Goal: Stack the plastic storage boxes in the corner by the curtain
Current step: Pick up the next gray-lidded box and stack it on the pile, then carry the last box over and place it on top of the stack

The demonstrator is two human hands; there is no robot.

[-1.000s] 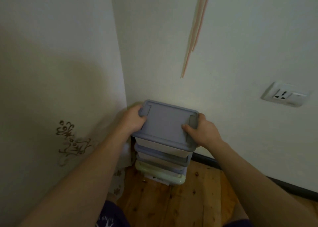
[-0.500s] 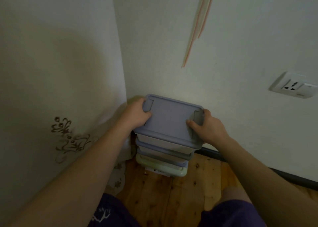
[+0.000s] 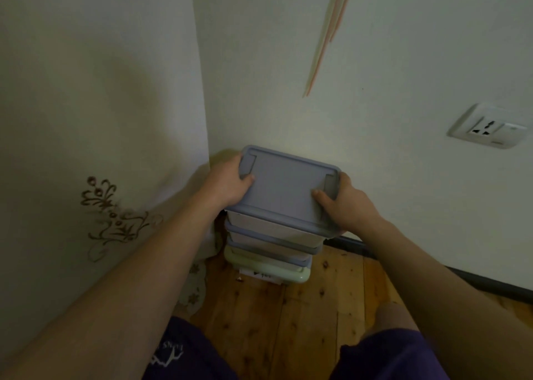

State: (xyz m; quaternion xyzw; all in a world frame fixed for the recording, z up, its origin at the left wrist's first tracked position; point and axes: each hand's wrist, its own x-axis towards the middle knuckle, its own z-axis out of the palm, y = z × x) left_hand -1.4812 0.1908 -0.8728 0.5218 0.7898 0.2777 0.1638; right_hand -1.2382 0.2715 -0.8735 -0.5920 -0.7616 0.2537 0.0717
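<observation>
A plastic storage box with a blue-grey lid (image 3: 285,185) tops a stack in the corner. Under it sit two more boxes with blue-grey lids (image 3: 271,242) and a pale green box (image 3: 268,270) at the bottom, on the wooden floor. My left hand (image 3: 227,182) grips the top box's left end, thumb on the lid. On the right end, my right hand (image 3: 343,204) holds the same box, thumb on the lid. The cream curtain (image 3: 101,120) with brown embroidery hangs directly left of the stack.
A white wall stands behind the stack, with a power socket (image 3: 487,127) at right and thin hanging strips (image 3: 326,33) above. A dark skirting board (image 3: 403,267) runs along the wall. My knees in purple shorts (image 3: 184,353) are near the bottom edge.
The top box has come down onto the stack, with both hands still on its ends. My view has dropped lower and my knees have come into view.
</observation>
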